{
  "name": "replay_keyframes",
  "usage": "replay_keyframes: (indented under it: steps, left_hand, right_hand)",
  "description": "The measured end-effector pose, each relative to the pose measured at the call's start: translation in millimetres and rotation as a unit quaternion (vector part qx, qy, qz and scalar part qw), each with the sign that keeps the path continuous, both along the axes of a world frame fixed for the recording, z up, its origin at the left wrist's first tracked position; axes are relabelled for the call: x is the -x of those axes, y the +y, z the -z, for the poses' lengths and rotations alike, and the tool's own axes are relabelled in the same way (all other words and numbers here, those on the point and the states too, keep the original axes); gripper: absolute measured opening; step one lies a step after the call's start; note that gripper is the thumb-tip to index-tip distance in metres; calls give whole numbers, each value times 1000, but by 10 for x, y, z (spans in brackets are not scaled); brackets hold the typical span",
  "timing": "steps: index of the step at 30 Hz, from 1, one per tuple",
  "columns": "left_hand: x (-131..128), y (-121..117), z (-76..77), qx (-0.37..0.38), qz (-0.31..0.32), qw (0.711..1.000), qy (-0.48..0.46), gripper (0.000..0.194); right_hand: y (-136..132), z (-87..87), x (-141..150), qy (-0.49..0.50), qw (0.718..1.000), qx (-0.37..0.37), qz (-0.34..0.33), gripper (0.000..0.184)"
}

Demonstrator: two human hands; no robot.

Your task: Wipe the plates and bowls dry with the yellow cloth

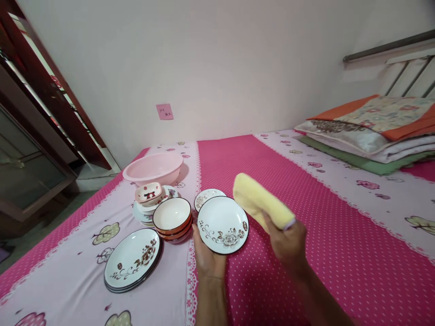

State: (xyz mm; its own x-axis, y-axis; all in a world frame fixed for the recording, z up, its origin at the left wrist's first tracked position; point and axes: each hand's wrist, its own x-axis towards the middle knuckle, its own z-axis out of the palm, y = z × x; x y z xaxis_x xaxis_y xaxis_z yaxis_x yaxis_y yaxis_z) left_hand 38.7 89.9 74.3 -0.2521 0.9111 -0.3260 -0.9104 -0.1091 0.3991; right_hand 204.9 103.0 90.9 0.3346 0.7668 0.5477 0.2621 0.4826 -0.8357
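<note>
My left hand (pixel 209 259) grips a white plate (pixel 220 222) with a dark rim and a brown-grey flower print, from below and at its left edge. In my right hand (pixel 288 240) is a folded yellow cloth (pixel 260 199), held just right of the plate and apart from it. Behind the held plate, another flowered plate (pixel 209 194) lies partly hidden on the bed. Left of my left hand stands a stack of brown-sided bowls (pixel 172 215). Nearer to me on the left lies a stack of dark-rimmed plates (pixel 133 258).
A pink basin (pixel 154 167) sits near the wall. In front of it, a small square dish (pixel 148 192) tops a pile of plates (pixel 142 217). Folded bedding (pixel 370 131) lies at the right on the pink bedsheet (pixel 340 235). A pink note (pixel 165 112) is on the wall.
</note>
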Motion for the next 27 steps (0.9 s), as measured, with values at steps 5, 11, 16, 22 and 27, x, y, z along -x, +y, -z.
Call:
replay_keyframes:
  steps: [5, 11, 16, 22, 27]
  left_hand:
    - [27, -11, 3, -27, 18, 999, -27, 53]
    - [75, -7, 41, -23, 30, 998, -53, 53]
    - [117, -33, 144, -54, 153, 983, -91, 66]
    - [-41, -61, 208, -78, 152, 981, -96, 46]
    - [-249, -38, 111, -88, 135, 983, -84, 57]
  right_hand:
    - [0, 82, 156, -303, 929, -143, -154, 42]
    - [-71, 215, 114, -424, 874, -69, -227, 37]
    - [-264, 158, 232, -421, 861, -86, -272, 51]
    - [-141, 115, 419, -441, 851, -56, -279, 50]
    - [43, 155, 342, -493, 856, -13, -156, 59]
